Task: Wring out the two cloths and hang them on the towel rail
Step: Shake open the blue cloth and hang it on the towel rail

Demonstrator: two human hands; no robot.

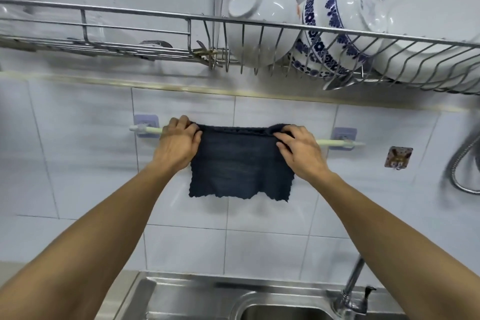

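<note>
Pinching the top corners of the dark cloth [240, 163], the left hand [179, 144] and right hand [298, 154] are each closed on its upper edge where it folds over the towel rail [337, 142]. The cloth hangs flat against the tiled wall, centred between the rail's two wall mounts, above the sink [197, 299]. To finish this step well, draw both corners outward evenly so the fold lies straight along the rail. Balance the front and back lengths to prevent slipping. Leave bare rail at one side for the second cloth, which is not in view. Release both corners together.
</note>
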